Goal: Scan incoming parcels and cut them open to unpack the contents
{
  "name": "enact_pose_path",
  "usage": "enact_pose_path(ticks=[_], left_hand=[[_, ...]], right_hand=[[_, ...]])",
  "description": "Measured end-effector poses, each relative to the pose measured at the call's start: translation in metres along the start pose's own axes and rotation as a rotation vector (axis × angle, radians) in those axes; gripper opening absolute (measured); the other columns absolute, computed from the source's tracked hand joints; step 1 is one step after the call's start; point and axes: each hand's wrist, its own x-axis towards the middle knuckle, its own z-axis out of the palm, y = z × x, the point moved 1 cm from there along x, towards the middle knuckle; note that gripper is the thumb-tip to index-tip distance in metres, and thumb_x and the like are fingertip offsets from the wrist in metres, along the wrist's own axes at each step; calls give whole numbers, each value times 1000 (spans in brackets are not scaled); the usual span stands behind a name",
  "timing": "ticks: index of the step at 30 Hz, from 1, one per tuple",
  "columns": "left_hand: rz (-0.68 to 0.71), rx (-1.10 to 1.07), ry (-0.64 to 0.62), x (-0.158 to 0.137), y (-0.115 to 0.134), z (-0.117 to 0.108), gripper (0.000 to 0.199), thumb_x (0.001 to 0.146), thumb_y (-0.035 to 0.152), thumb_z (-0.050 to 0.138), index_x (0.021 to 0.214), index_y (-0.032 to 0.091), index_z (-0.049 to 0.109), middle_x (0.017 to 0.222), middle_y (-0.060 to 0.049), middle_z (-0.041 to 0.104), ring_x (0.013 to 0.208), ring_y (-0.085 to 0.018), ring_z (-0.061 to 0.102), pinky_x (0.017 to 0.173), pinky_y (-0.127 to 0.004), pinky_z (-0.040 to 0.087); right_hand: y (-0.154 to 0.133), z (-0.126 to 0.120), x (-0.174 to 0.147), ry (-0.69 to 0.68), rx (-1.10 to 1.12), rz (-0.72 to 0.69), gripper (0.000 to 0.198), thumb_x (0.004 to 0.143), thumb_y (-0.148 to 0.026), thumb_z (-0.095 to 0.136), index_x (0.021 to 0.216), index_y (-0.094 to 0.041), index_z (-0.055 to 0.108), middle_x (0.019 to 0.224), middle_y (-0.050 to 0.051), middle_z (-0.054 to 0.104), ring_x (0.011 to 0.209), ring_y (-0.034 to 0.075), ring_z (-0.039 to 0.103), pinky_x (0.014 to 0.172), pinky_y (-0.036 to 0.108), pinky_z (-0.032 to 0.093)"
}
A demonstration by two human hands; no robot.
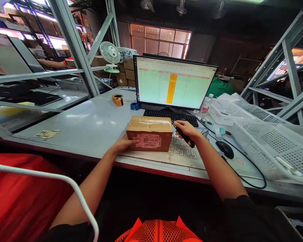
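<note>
A brown cardboard box [164,144] with clear tape over its top and a printed label on its front stands on the desk [91,121]. My left hand [123,144] grips its left end, with the thumb on the label and the other fingers hidden behind the box. In my right hand [187,129] is a black and yellow utility knife [185,137], its front end at the right end of the box. Whether the blade touches the cardboard, I cannot tell. Beneath the box lies a printed cardboard sheet [179,158].
Behind the box are a keyboard [184,117] and a monitor [154,84] with a spreadsheet. Tape rolls, a black mouse [224,149] with its cable, and white plastic baskets [265,148] sit to the right. A yellow tape dispenser [118,100] and paper labels [46,133] lie left.
</note>
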Motion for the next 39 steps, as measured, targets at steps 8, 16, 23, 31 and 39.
enact_pose_path(ticks=[8,16,23,31,39], left_hand=[[-97,-61,19,5,-14,-2,119,54,57,99,154,16,49,148,-20,61,145,-46,48,125,-59,38],[-53,-43,33,4,-22,0,105,61,57,96,149,17,53,144,-19,64,139,-45,56,120,-59,44],[65,21,179,-2,-4,19,104,61,61,92,147,18,50,148,-19,58,138,-40,56,120,-58,44],[389,546,322,-136,-11,148,92,89,44,78,165,29,28,160,-17,45,147,-36,47,118,-55,45],[434,399,688,-77,19,61,128,65,47,99,165,34,20,172,-15,21,157,-38,30,128,-56,30]], right_hand=[[0,10,-20,43,-20,-10,34,103,-41,59,129,-20,67,59,-3,56,46,12,53,41,21,47],[-5,25,-51,19,18,-81,54,93,-50,71,138,-20,68,69,-4,51,54,11,52,44,21,49],[4,25,-81,35,62,-39,69,89,-54,74,147,-18,62,65,-5,49,53,11,50,45,23,49],[39,-16,-88,258,70,31,66,89,-55,73,142,-17,62,59,-5,54,48,12,51,44,23,47],[26,-12,-65,211,33,-10,51,92,-50,73,130,-17,67,61,-5,54,50,11,52,44,21,47]])
